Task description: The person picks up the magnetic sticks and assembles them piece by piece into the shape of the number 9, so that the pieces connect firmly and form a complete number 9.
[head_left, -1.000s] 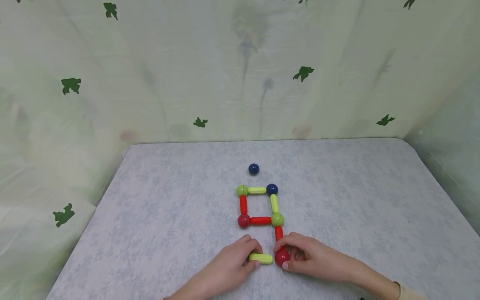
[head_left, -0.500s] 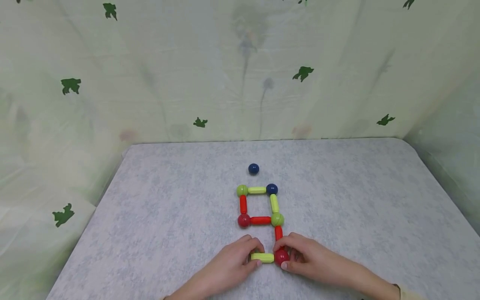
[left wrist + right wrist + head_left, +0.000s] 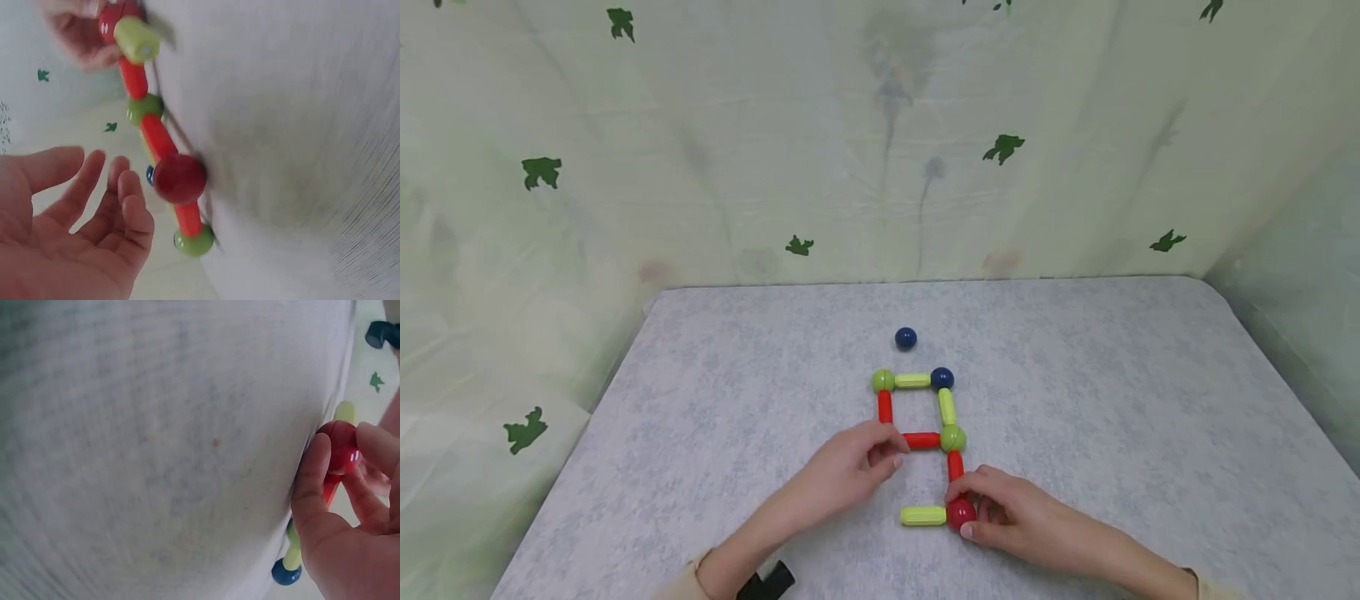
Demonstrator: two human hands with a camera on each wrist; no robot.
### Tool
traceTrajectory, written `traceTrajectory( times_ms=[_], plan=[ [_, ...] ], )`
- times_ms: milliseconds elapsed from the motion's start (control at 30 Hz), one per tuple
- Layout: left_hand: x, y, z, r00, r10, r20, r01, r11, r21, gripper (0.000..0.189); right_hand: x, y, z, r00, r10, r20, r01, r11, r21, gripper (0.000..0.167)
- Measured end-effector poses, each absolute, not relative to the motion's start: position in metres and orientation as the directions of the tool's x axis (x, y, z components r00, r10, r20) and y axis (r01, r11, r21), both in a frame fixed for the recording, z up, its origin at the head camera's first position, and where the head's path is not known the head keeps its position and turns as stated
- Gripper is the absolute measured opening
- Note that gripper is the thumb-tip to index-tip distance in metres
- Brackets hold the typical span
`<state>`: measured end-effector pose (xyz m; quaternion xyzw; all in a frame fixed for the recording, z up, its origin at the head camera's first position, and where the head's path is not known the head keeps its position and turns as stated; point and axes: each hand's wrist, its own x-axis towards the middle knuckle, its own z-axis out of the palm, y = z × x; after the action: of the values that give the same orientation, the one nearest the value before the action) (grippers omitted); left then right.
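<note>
My right hand pinches a red ball between thumb and fingers. Joined to that ball, a yellow-green rod points left, and a red rod runs up to a green ball. That green ball is one corner of a square of magnetic rods and balls lying on the table. My left hand hovers by the square's near left corner, holding nothing, its fingers loosely bent. In the head view it covers that corner's red ball, which shows in the left wrist view as a dark red ball beyond the fingers.
A loose dark blue ball lies behind the square. The square's far corners are a green ball and a blue ball. A leaf-patterned curtain hangs behind the grey table.
My left hand brought the yellow-green rod right until it met the red ball, then let go and moved up toward the square. My right hand has kept its hold on the red ball.
</note>
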<state>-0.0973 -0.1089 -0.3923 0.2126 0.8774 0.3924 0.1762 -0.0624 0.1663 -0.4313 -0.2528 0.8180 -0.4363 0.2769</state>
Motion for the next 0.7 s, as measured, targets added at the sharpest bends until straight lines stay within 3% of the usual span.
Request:
traceTrajectory(
  times_ms=[167, 333, 700],
  plan=[
    [-0.129, -0.116, -0.385, -0.904, 0.424, -0.059, 0.197, 0.534, 0.822, 0.015, -0.062, 0.167, -0.43, -0.717, -0.654, -0.243, -0.153, 0.487, -0.86, 0.026],
    [-0.164, -0.12, -0.391, -0.95, 0.311, -0.003, 0.179, 0.557, 0.811, 0.018, -0.063, 0.166, -0.431, -0.715, -0.649, -0.26, -0.122, 0.482, -0.867, 0.027],
    [-0.226, -0.123, -0.423, -0.951, 0.31, 0.012, 0.183, 0.53, 0.828, 0.037, -0.065, 0.165, -0.433, -0.709, -0.648, -0.279, -0.086, 0.472, -0.877, 0.027]
  ],
)
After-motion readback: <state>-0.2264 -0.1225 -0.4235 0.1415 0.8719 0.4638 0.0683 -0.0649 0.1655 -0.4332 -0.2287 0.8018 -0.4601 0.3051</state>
